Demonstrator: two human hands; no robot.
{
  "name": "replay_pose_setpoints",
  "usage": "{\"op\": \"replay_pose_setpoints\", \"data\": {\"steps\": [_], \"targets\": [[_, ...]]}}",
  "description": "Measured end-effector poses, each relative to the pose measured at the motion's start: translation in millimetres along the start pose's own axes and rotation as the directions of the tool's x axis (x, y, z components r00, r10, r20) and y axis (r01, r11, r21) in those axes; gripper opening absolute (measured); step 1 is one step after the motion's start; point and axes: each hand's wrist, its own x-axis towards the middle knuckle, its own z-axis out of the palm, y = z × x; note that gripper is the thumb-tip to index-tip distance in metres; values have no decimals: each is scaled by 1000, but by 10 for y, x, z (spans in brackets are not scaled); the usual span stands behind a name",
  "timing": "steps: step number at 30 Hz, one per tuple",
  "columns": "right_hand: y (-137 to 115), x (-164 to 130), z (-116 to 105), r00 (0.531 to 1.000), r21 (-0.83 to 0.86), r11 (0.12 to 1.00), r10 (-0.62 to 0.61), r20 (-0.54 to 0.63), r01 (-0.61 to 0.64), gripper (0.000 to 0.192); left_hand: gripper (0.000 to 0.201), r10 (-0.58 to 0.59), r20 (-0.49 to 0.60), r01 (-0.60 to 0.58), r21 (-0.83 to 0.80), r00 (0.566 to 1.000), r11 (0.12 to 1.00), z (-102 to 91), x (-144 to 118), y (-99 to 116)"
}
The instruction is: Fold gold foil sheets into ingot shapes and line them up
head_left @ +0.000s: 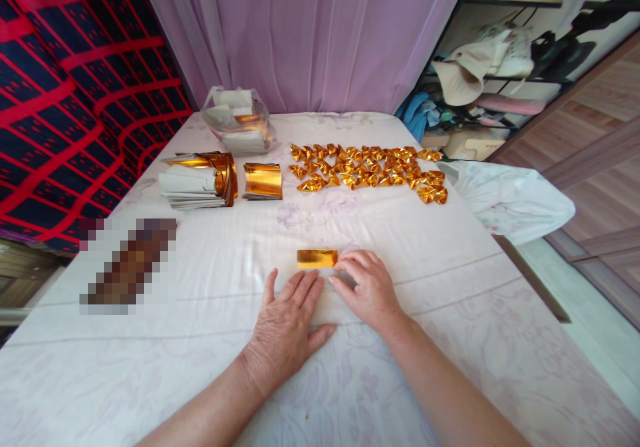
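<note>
A folded strip of gold foil paper [317, 258] lies flat on the table in front of me. My left hand [287, 320] rests palm down just below it, fingers stretched and thumb spread, with the fingertips close to the lower edge of the strip. At the strip's right end, my right hand [367, 287] has its curled fingers on the foil, thumb a little lower. To the upper left stand a small stack of gold foil sheets [263, 182] and a larger fanned pile of foil paper [197, 184]. Several folded gold foil ingots [370, 167] sit in rows farther back.
A clear plastic bag [237, 120] of foil papers stands at the far left of the cloth-covered table [210, 360]. A blurred-out item [133, 264] lies on the left. Beyond are a purple curtain [310, 40], a shelf with a cap [463, 74], and a white plastic bag [515, 197].
</note>
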Motion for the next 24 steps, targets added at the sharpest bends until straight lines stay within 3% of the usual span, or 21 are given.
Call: {"op": "replay_pose_setpoints", "data": {"steps": [15,24], "targets": [[-76,-15,-1,996,-55,996,70,48,-67,13,59,3,-30,-2,19,1000,1000,16,-6,-9],[-17,-42,-64,983,12,994,104,150,-107,16,58,13,-28,-12,22,1000,1000,15,-15,-26]]}}
